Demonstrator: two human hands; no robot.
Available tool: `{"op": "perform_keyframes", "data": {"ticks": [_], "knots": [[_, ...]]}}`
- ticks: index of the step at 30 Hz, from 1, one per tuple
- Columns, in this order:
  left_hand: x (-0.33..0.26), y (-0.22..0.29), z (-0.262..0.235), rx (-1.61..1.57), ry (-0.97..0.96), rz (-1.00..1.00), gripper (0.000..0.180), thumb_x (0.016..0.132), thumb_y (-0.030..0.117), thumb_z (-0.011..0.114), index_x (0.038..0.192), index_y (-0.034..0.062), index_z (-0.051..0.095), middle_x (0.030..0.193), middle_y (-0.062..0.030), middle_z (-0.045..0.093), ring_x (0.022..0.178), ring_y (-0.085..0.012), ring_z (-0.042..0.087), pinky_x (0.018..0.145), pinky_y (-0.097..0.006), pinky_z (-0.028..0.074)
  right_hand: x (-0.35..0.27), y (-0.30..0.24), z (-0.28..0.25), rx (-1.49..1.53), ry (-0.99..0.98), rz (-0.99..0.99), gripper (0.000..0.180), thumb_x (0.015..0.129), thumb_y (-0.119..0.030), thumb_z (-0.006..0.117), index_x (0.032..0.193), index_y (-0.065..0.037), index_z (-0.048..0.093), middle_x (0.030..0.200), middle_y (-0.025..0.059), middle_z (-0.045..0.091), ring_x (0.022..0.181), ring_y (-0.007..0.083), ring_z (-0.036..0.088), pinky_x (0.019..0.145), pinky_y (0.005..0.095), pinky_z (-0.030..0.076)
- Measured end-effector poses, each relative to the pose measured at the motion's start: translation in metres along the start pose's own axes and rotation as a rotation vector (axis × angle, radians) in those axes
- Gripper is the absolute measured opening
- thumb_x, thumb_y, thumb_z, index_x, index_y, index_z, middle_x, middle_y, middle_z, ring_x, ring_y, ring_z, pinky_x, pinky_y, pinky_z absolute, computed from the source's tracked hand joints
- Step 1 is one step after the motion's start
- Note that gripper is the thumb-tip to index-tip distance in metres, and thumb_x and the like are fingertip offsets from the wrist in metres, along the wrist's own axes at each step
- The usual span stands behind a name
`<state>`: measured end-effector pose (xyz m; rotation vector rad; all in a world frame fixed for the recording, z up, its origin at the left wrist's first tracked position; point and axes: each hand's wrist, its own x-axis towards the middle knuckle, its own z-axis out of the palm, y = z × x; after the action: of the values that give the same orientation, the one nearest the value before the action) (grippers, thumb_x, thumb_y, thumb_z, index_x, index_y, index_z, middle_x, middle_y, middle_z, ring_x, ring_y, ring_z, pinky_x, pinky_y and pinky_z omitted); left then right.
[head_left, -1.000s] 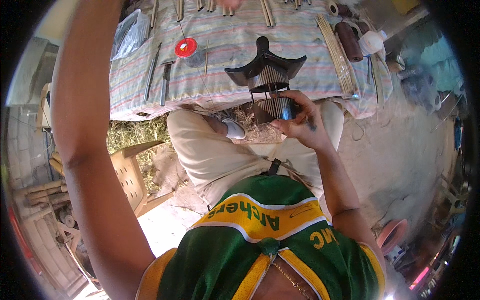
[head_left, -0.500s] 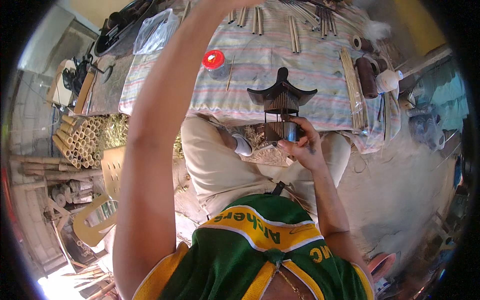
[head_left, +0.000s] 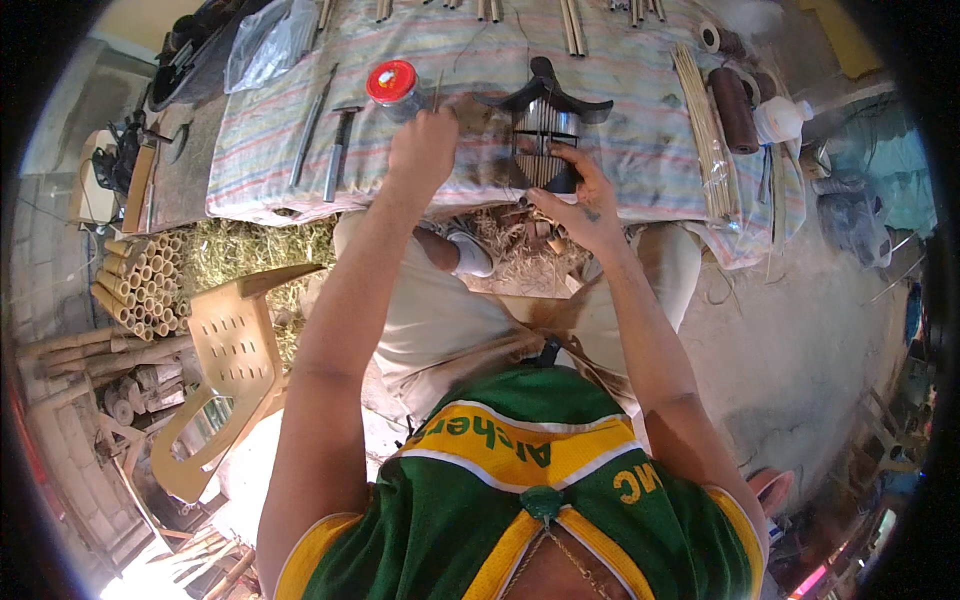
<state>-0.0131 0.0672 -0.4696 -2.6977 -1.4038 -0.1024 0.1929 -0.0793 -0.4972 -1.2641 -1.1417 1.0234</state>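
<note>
In my right hand (head_left: pixel 585 205) is a small dark pagoda-shaped piece (head_left: pixel 560 123) with an upswept curved roof, a pointed top and rows of thin upright rods. My fingers grip its lower right side at the table's near edge, covering part of its base. My left hand (head_left: pixel 425 150) is closed over the table, left of the pagoda-shaped piece. A thin stick (head_left: pixel 438 88) sticks out past its fingertips; the hand covers the stick's lower end. Just beyond that hand stands a clear jar with a red lid (head_left: pixel 391 82).
A hammer (head_left: pixel 341 150) and a long thin metal tool (head_left: pixel 313 128) lie on the striped cloth (head_left: pixel 640 130). Bundled sticks (head_left: pixel 703 140), dark spools (head_left: pixel 733 110) and a white bottle (head_left: pixel 782 120) are at right. A plastic chair (head_left: pixel 235 340) and cut bamboo (head_left: pixel 150 285) stand left.
My left hand has come back from the far side of the table to the thin stick by the jar. The view has shifted, bringing the hammer and metal tool into sight.
</note>
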Motion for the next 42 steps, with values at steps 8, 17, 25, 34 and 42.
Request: {"op": "perform_keyframes", "data": {"ticks": [8, 17, 25, 34, 42], "knots": [[0.001, 0.003, -0.004, -0.019, -0.105, -0.038, 0.018, 0.084, 0.005, 0.059, 0.101, -0.0031, 0.061, 0.093, -0.0242, 0.071, 0.089, -0.0372, 0.072, 0.072, -0.043, 0.06, -0.001, 0.003, 0.003, -0.017, 0.02, -0.109, 0.056, 0.08, -0.015, 0.082, 0.128, -0.003, 0.055, 0.109, 0.009, 0.062, 0.083, 0.0128, 0.063, 0.058, 0.0247, 0.053], [0.013, 0.012, -0.002, -0.059, 0.081, 0.092, 0.029, 0.08, 0.005, 0.059, 0.108, -0.002, 0.059, 0.087, -0.0245, 0.07, 0.084, -0.0381, 0.071, 0.07, -0.048, 0.059, 0.003, 0.006, 0.004, -0.07, 0.089, -0.215, 0.053, 0.075, -0.018, 0.084, 0.119, 0.001, 0.061, 0.103, 0.0109, 0.064, 0.094, 0.0187, 0.061, 0.082, 0.0335, 0.05], [-0.027, -0.001, -0.021, -0.603, 0.016, -0.161, 0.034, 0.077, 0.006, 0.069, 0.108, -0.0059, 0.065, 0.093, -0.0183, 0.07, 0.075, -0.0296, 0.071, 0.068, -0.04, 0.058, 0.002, 0.007, 0.002, -0.121, 0.106, -0.283, 0.051, 0.076, -0.022, 0.083, 0.116, -0.001, 0.06, 0.1, 0.0128, 0.063, 0.091, 0.0228, 0.061, 0.079, 0.0364, 0.048], [-0.093, 0.026, -0.037, -1.705, -0.103, -0.463, 0.042, 0.086, -0.007, 0.061, 0.126, -0.0127, 0.05, 0.102, -0.0169, 0.066, 0.078, -0.0213, 0.071, 0.067, -0.032, 0.061, 0.004, 0.013, 0.003, -0.107, 0.078, -0.332, 0.053, 0.078, -0.015, 0.082, 0.122, 0.0, 0.056, 0.105, 0.0156, 0.064, 0.092, 0.0221, 0.062, 0.08, 0.0349, 0.049], [-0.105, 0.041, -0.04, -1.998, 0.002, -0.352, 0.06, 0.087, -0.006, 0.065, 0.141, -0.0075, 0.041, 0.126, -0.0217, 0.058, 0.082, -0.0264, 0.07, 0.073, -0.035, 0.059, 0.0, 0.009, -0.003, -0.198, 0.015, -0.287, 0.055, 0.083, -0.012, 0.079, 0.13, 0.001, 0.053, 0.115, 0.0091, 0.058, 0.102, 0.014, 0.058, 0.086, 0.0294, 0.049]]}}
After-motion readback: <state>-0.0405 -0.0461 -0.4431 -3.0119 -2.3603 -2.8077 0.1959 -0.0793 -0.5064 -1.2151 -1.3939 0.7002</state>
